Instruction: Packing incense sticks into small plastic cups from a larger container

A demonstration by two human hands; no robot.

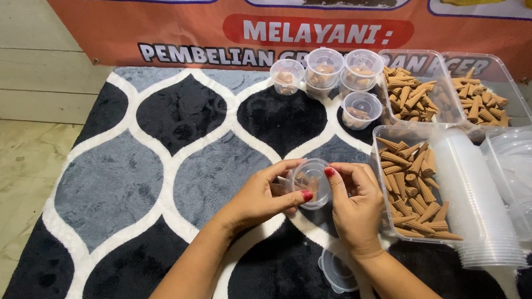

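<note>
Spare clear lid on rug, both hands' fingers gripping small clear lidded cup

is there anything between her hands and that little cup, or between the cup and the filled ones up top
Nothing sits between them: the left hand and right hand both grip the small clear cup. Only bare rug lies between it and the filled cups.

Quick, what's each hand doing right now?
Left hand: closed on the small clear cup, fingers around its side.
Right hand: closed on the same cup, fingertips at its rim.
</note>
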